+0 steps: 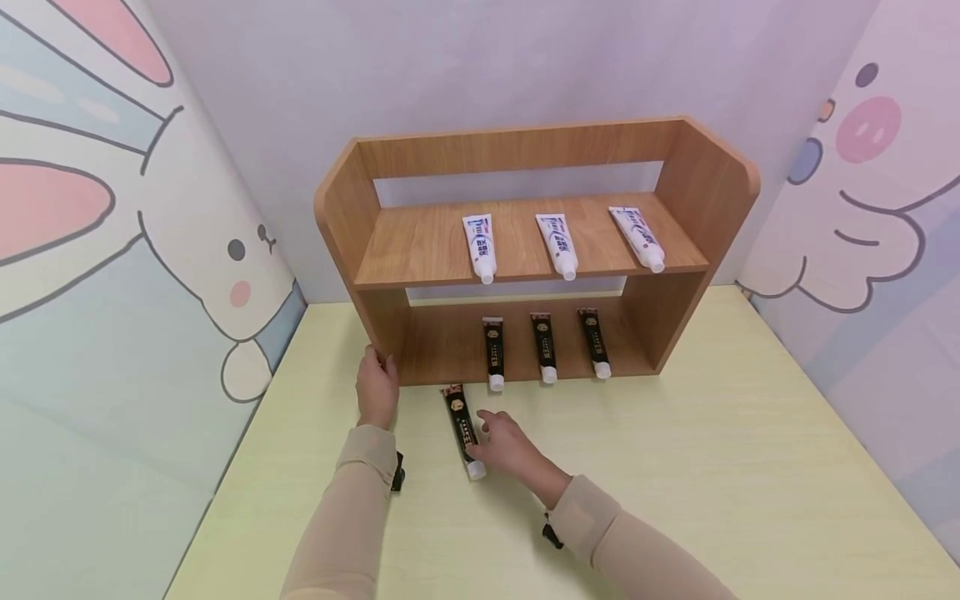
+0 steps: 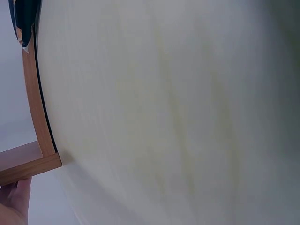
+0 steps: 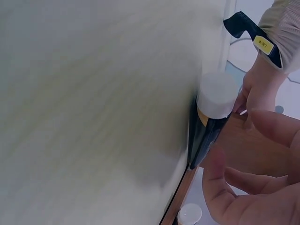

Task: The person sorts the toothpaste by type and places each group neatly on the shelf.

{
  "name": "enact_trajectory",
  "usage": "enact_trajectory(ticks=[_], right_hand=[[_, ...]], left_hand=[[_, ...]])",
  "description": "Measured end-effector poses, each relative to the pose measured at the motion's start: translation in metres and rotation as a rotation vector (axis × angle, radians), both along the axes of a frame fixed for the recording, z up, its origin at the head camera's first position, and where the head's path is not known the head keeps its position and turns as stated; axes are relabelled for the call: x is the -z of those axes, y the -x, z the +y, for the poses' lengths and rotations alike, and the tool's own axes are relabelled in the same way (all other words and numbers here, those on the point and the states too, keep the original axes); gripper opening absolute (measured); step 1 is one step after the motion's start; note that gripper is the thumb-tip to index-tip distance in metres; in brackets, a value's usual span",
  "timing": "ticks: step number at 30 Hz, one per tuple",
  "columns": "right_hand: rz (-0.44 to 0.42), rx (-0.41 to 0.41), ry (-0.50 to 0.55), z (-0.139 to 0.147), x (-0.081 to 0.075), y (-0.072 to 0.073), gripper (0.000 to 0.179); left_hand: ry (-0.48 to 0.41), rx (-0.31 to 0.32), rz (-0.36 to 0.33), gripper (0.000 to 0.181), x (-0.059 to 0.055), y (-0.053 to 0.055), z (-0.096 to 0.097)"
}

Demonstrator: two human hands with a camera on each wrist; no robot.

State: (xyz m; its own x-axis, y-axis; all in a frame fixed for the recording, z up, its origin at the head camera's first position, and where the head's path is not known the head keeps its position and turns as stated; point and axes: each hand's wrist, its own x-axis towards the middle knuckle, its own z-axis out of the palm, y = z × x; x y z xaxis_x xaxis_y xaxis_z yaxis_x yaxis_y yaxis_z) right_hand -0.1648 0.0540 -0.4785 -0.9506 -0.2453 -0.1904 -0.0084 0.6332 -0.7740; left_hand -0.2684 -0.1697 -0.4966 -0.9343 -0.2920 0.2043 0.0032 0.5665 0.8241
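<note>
A black toothpaste tube [image 1: 461, 421] with a white cap lies on the table in front of the shelf, cap toward me. My right hand [image 1: 507, 446] is just to its right, fingers apart and loosely bent, one fingertip overlapping the tube near the cap. In the right wrist view the white cap [image 3: 218, 95] stands close beside the spread fingers [image 3: 276, 129], with nothing pinched between them. My left hand [image 1: 377, 389] grips the lower front edge of the wooden shelf's [image 1: 371, 325] left side panel. The left wrist view catches only part of that hand [image 2: 16, 204] against the panel.
Three white toothpaste tubes, the middle one [image 1: 557, 246] among them, lie on the upper board. Three black tubes, including the middle one [image 1: 543, 347], lie on the lower board, caps at its front edge. Printed cartoon walls [image 1: 855, 208] flank the pale table [image 1: 750, 467].
</note>
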Motion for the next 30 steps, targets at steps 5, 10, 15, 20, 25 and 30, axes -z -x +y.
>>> enact_trajectory(ticks=[5,10,15,20,25,30], right_hand=[[-0.024,-0.02,-0.035,-0.003,0.003,-0.003,0.067],[-0.059,-0.027,-0.04,-0.005,0.008,-0.006,0.072],[-0.077,-0.039,-0.045,-0.008,0.012,-0.007,0.075],[-0.077,-0.047,-0.063,-0.009,0.012,-0.006,0.075],[-0.09,-0.053,-0.075,-0.008,0.011,-0.005,0.074],[-0.094,-0.054,-0.062,-0.008,0.012,-0.004,0.072]], left_hand=[[0.002,0.001,0.003,0.031,0.0,0.0,0.0],[0.006,-0.002,0.01,0.031,0.0,0.0,0.0],[0.002,-0.002,0.004,0.031,0.0,0.0,0.001],[-0.008,0.004,-0.011,0.033,-0.001,-0.001,0.001],[-0.015,0.003,-0.007,0.033,-0.003,-0.002,0.001],[-0.011,0.002,0.002,0.032,-0.002,-0.002,0.001]])
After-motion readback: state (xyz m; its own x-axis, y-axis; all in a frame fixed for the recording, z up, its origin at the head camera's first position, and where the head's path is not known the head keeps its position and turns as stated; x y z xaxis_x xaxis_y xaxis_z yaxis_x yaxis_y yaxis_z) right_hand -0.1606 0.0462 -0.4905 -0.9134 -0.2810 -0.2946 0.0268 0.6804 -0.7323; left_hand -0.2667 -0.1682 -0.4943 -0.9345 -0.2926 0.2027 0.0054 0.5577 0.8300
